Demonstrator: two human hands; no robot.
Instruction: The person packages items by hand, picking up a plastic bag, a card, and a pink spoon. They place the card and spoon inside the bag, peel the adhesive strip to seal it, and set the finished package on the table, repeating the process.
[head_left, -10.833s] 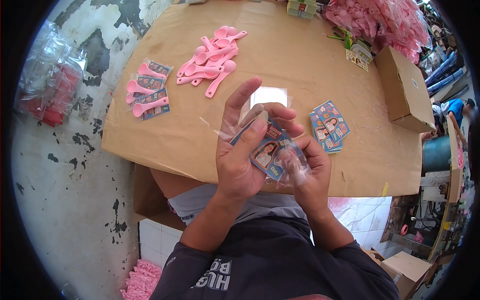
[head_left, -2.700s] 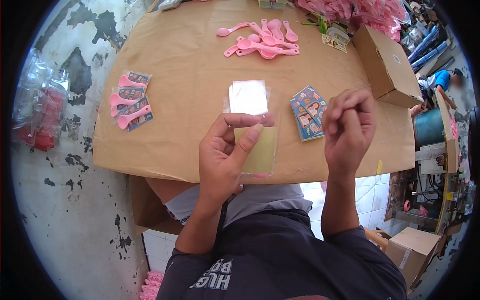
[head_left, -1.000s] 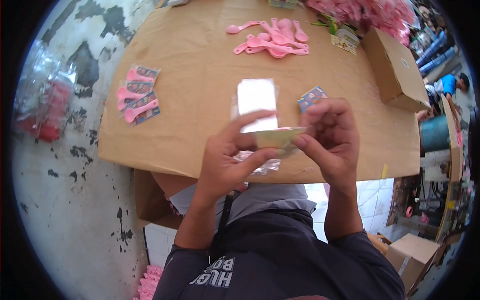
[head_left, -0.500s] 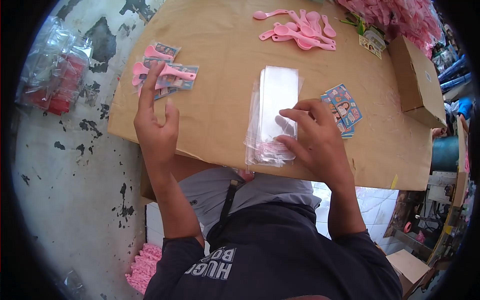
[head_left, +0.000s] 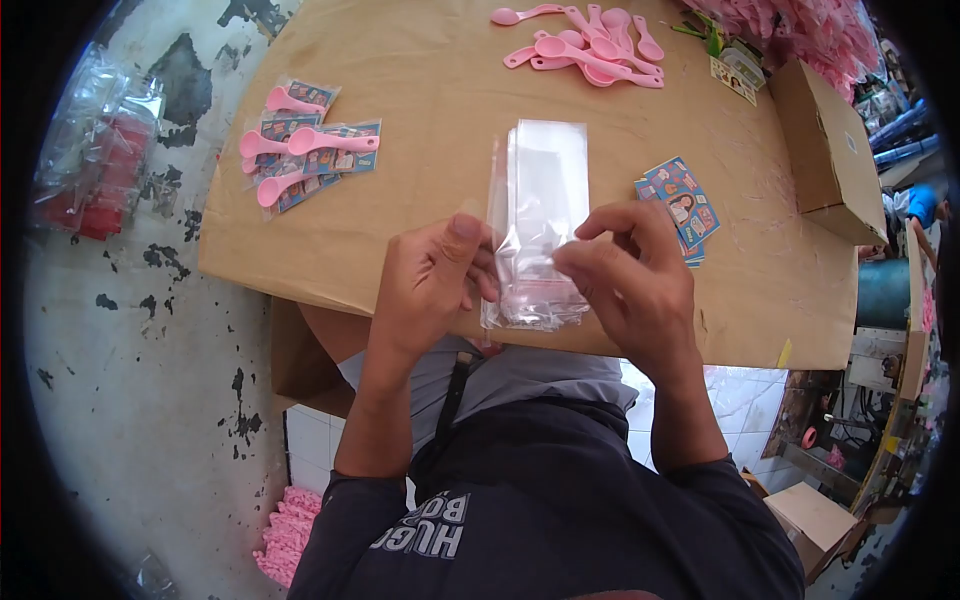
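Note:
A stack of clear plastic bags lies in front of me on the brown-covered table. My right hand is over the stack's right side, thumb and forefinger pinched on the top bag, whose film is wrinkled there. At the left edge of the stack is my left hand, thumb raised and fingers loosely curved apart, holding nothing. Just beyond my right hand sits a pile of blue printed cards, partly covered by it. To the left lie several packed bags, each with a pink spoon and a card.
Loose pink spoons are heaped at the far side. A cardboard box stands at the right edge, with pink packed goods behind it. Bundled clear packaging is at far left, beside a peeling wall.
My left hand has moved right, from near the packed spoons to the bag stack. My right thumb and forefinger have closed together on the top bag. The view has shifted slightly.

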